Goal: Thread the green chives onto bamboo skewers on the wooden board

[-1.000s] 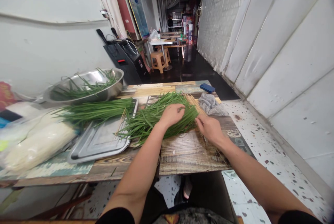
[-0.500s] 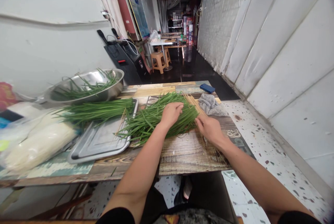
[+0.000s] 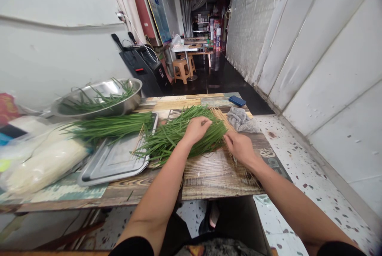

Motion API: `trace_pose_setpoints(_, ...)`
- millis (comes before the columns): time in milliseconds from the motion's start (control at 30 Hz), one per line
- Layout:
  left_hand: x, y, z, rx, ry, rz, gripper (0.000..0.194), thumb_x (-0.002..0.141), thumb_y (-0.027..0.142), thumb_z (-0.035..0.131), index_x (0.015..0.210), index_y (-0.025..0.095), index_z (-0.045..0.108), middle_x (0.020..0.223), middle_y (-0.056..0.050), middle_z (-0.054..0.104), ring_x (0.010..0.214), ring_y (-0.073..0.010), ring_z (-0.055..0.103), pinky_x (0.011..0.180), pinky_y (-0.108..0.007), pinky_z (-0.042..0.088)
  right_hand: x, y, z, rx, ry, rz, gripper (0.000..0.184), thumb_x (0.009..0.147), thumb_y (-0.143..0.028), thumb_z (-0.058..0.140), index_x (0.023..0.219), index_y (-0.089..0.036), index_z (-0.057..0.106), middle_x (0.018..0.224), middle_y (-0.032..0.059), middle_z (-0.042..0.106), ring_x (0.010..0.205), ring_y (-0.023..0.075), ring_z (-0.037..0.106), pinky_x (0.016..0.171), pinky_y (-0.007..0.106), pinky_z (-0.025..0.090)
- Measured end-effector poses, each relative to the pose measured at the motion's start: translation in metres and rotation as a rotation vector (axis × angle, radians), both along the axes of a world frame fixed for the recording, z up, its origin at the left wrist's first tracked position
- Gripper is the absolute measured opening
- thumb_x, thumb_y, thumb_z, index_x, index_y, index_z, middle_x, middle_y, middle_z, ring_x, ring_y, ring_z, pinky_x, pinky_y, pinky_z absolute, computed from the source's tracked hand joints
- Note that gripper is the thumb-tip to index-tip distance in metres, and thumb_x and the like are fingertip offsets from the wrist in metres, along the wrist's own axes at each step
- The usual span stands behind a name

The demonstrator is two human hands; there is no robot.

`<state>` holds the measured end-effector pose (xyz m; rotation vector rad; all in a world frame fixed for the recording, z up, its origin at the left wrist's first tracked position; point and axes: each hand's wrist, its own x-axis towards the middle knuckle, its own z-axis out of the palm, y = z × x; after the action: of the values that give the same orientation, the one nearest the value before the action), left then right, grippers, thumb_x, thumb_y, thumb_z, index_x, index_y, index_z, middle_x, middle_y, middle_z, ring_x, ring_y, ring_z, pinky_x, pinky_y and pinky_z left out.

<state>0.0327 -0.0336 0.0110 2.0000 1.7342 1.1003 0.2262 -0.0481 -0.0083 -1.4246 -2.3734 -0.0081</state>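
Slightly moved since prev. frame: L hand [image 3: 197, 129], fingertips near together over chives [image 3: 174, 132] at 12 o'clock; can't tell if pinching. R hand [image 3: 241, 146] curls at their 1 o'clock ends, grip unclear. Chives prob. light, soft, slippery; hold as bundle near ends.

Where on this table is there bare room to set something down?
Mostly bare: the near tabletop between the left forearm and the thin sticks; also the far strip between the steel basin and the blue object. Crowded: the left side, with basin, plastic bag and tray, and the middle, where green stalks lie under the left hand.
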Motion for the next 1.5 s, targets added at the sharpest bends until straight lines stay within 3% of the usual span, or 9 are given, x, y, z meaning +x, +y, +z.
trace_pose_setpoints(133, 0.002, 0.001, -0.003, 0.011, -0.067, 0.029, 0.02, 0.081, 0.031, 0.055, 0.084, 0.018, 0.07, 0.091, -0.003, 0.072, 0.089, -0.0166, 0.065, 0.085, -0.026, 0.046, 0.0, -0.001, 0.001, -0.005, 0.009, 0.01, 0.028, 0.091, -0.031, 0.038, 0.088, -0.018, 0.063, 0.081, 0.0053, 0.07, 0.07, 0.0153, 0.062, 0.058, 0.025, 0.027)
trace_pose_setpoints(533, 0.01, 0.005, -0.01, 0.094, -0.129, 0.093, 0.016, 0.079, 0.025, 0.057, 0.081, 0.018, 0.071, 0.087, -0.001, 0.073, 0.086, -0.0153, 0.066, 0.083, -0.025, 0.048, 0.001, 0.001, -0.001, 0.007, 0.021, 0.042, 0.029, 0.092, -0.031, 0.037, 0.085, -0.018, 0.062, 0.08, 0.005, 0.07, 0.068, 0.0145, 0.061, 0.057, 0.025, 0.027)
trace_pose_setpoints(900, 0.004, 0.006, -0.013, 0.057, -0.078, 0.018, 0.018, 0.08, 0.027, 0.057, 0.086, 0.018, 0.072, 0.093, -0.003, 0.072, 0.09, -0.0161, 0.065, 0.088, -0.027, 0.047, -0.001, 0.002, 0.0, -0.018, 0.007, 0.025, 0.028, 0.092, -0.029, 0.037, 0.087, -0.017, 0.062, 0.082, 0.0055, 0.07, 0.071, 0.015, 0.062, 0.059, 0.025, 0.028)
trace_pose_setpoints(1100, -0.004, -0.002, 0.001, -0.005, 0.133, -0.175, 0.022, 0.083, 0.028, 0.053, 0.093, 0.022, 0.072, 0.096, -0.002, 0.071, 0.093, -0.0162, 0.062, 0.087, -0.028, 0.044, 0.0, 0.001, 0.002, -0.025, 0.001, 0.003, 0.03, 0.092, -0.031, 0.036, 0.086, -0.018, 0.062, 0.081, 0.0056, 0.07, 0.071, 0.0148, 0.061, 0.058, 0.025, 0.028)
trace_pose_setpoints(1167, -0.013, -0.005, 0.009, 0.024, 0.168, -0.083, 0.026, 0.086, 0.032, 0.048, 0.092, 0.024, 0.071, 0.098, -0.002, 0.07, 0.095, -0.0173, 0.06, 0.088, -0.03, 0.042, 0.0, 0.001, 0.002, -0.035, -0.007, -0.014, 0.03, 0.092, -0.032, 0.037, 0.086, -0.018, 0.062, 0.081, 0.0053, 0.07, 0.07, 0.0151, 0.061, 0.058, 0.025, 0.027)
trace_pose_setpoints(1267, -0.027, -0.007, 0.016, 0.073, 0.244, 0.166, 0.026, 0.087, 0.032, 0.047, 0.088, 0.023, 0.072, 0.096, -0.004, 0.069, 0.095, -0.0201, 0.057, 0.089, -0.036, 0.037, -0.001, 0.001, 0.002, -0.041, -0.02, -0.027, 0.03, 0.092, -0.033, 0.037, 0.086, -0.018, 0.062, 0.078, 0.0052, 0.069, 0.069, 0.0153, 0.061, 0.057, 0.025, 0.027)
trace_pose_setpoints(1500, -0.024, -0.003, 0.008, -0.067, 0.585, 0.168, 0.014, 0.078, 0.026, 0.058, 0.075, 0.022, 0.071, 0.09, -0.009, 0.064, 0.097, -0.0268, 0.049, 0.085, -0.044, 0.028, -0.001, 0.001, 0.0, -0.079, -0.021, -0.035, 0.021, 0.086, -0.029, 0.042, 0.089, -0.02, 0.061, 0.075, 0.0029, 0.069, 0.068, 0.0149, 0.06, 0.055, 0.025, 0.026)
